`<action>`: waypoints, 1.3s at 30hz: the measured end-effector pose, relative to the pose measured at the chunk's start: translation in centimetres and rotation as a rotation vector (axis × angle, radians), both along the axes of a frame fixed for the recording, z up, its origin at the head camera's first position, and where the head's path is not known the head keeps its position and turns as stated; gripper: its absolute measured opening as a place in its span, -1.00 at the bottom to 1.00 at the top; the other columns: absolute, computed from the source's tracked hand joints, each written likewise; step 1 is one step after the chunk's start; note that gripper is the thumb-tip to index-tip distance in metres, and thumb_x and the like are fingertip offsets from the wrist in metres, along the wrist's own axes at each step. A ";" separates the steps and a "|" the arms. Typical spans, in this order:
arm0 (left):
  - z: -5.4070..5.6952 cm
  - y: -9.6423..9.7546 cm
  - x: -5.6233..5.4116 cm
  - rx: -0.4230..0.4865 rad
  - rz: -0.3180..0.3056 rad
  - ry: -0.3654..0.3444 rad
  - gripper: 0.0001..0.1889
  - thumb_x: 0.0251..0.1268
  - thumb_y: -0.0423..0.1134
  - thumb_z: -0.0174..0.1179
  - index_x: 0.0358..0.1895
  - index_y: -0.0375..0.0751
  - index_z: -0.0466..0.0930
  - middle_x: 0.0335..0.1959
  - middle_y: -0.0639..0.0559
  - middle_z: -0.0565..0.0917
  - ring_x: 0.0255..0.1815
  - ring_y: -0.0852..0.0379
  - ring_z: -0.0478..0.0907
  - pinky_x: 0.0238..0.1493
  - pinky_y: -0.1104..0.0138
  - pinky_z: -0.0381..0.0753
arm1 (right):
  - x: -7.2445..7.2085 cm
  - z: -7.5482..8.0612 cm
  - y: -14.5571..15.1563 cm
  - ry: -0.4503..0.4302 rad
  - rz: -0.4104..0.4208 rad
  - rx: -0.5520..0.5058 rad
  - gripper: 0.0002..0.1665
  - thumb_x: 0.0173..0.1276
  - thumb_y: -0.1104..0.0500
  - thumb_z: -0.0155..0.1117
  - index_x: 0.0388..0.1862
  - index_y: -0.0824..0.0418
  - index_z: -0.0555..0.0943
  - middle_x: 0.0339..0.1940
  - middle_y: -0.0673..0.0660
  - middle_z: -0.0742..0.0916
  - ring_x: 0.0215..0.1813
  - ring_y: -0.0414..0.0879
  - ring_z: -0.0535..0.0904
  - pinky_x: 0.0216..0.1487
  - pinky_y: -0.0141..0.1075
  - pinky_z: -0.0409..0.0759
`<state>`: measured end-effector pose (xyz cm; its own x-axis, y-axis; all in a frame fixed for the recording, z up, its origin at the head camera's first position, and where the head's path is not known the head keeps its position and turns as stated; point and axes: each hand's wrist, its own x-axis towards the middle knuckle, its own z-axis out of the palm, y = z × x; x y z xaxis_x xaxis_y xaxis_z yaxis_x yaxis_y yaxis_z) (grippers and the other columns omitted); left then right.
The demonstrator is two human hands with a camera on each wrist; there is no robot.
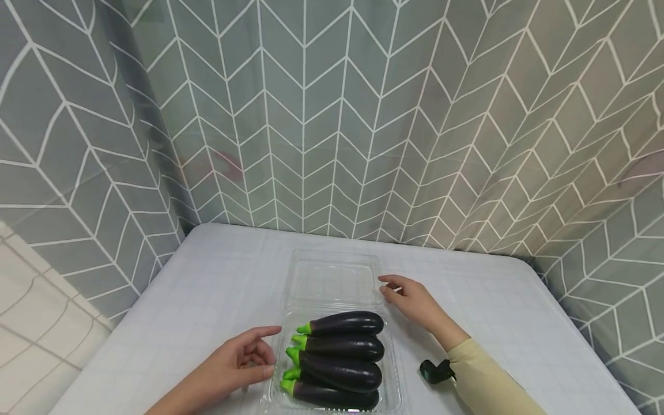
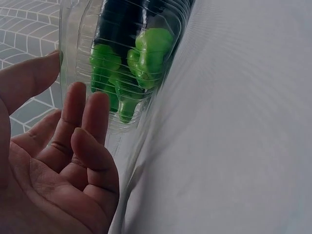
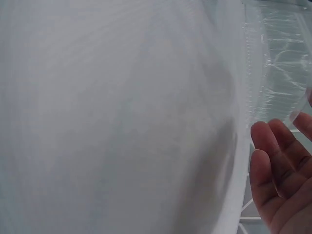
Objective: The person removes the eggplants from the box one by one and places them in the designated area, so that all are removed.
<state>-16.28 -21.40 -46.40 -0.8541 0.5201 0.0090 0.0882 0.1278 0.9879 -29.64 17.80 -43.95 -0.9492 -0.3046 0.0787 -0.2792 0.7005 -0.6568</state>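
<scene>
Several dark purple eggplants (image 1: pixel 342 346) with green stems lie side by side in the base of a clear plastic clamshell container (image 1: pixel 395 374). Its transparent lid (image 1: pixel 332 279) is folded back flat on the table, away from the person. At the base's left edge is the left hand (image 1: pixel 236 363), its fingers loosely bent; in the left wrist view one fingertip meets the container's rim (image 2: pixel 68 73), close to the green stems (image 2: pixel 151 53). The right hand (image 1: pixel 415 300) is at the lid's right edge with relaxed fingers, fingertips at the rim; the right wrist view shows part of the lid (image 3: pixel 285 63).
A white cloth covers the table (image 1: pixel 228 276). Grey curtains (image 1: pixel 321 115) with white chevron lines stand behind and at both sides. A small black device (image 1: pixel 436 372) shows beside the right sleeve (image 1: pixel 487 374). White tiles (image 1: pixel 36 311) appear at the far left.
</scene>
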 end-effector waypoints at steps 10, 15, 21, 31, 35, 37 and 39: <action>0.1 0.0 -0.1 0.006 0.010 -0.011 -0.32 0.35 -0.30 0.27 0.47 -0.35 0.20 -0.19 -0.16 0.64 -0.28 0.11 0.59 -0.31 0.33 0.58 | 0.9 1.7 0.2 0.123 0.018 0.046 -0.52 0.48 -0.09 0.20 0.22 0.14 0.61 0.05 0.13 0.67 0.02 0.04 0.64 0.01 -0.01 0.57; 0.2 0.1 -0.1 -0.003 0.013 -0.018 -0.32 0.35 -0.29 0.27 0.47 -0.33 0.21 -0.25 -0.14 0.62 -0.37 0.17 0.55 -0.38 0.34 0.56 | 1.8 2.6 -0.4 0.139 0.114 0.011 -0.52 0.47 -0.06 0.23 0.22 0.18 0.61 0.10 0.11 0.66 0.06 0.03 0.63 0.02 -0.01 0.56; 0.3 0.1 -0.1 -0.004 0.015 -0.026 -0.33 0.36 -0.30 0.26 0.47 -0.32 0.21 -0.29 -0.12 0.61 -0.43 0.23 0.50 -0.44 0.37 0.54 | 3.2 3.9 -1.7 0.151 0.296 0.024 -0.55 0.47 -0.07 0.22 0.21 0.13 0.61 0.11 0.03 0.65 0.04 -0.04 0.63 0.00 -0.02 0.57; 0.2 0.1 -0.1 0.017 0.005 -0.005 -0.34 0.37 -0.32 0.25 0.47 -0.34 0.20 -0.29 -0.12 0.61 -0.43 0.25 0.49 -0.45 0.37 0.54 | 4.4 5.4 -3.4 0.068 0.542 0.150 -0.54 0.54 -0.12 0.08 0.29 0.03 0.57 0.13 -0.06 0.62 0.08 -0.15 0.54 -0.02 -0.15 0.55; 0.1 0.1 -0.2 0.029 -0.001 -0.015 -0.34 0.38 -0.33 0.24 0.48 -0.34 0.18 -0.29 -0.12 0.62 -0.43 0.26 0.49 -0.45 0.36 0.55 | 4.5 5.6 -3.8 0.065 0.613 0.217 -0.58 0.55 -0.06 0.09 0.29 0.00 0.57 0.14 -0.13 0.59 0.14 -0.23 0.50 0.11 -0.21 0.51; 0.0 0.1 -0.2 0.036 -0.009 -0.014 -0.33 0.38 -0.33 0.23 0.48 -0.35 0.16 -0.28 -0.13 0.62 -0.43 0.27 0.49 -0.45 0.36 0.54 | 4.5 5.6 -3.9 0.075 0.632 0.242 -0.59 0.55 -0.02 0.11 0.29 0.02 0.58 0.14 -0.13 0.58 0.15 -0.24 0.49 0.15 -0.22 0.49; 0.0 0.1 -0.2 0.043 -0.014 -0.018 -0.32 0.39 -0.34 0.22 0.49 -0.36 0.15 -0.28 -0.13 0.62 -0.44 0.27 0.48 -0.44 0.36 0.53 | 4.5 5.6 -4.0 0.086 0.645 0.262 -0.60 0.54 0.02 0.14 0.29 0.02 0.58 0.13 -0.12 0.59 0.15 -0.24 0.49 0.14 -0.23 0.49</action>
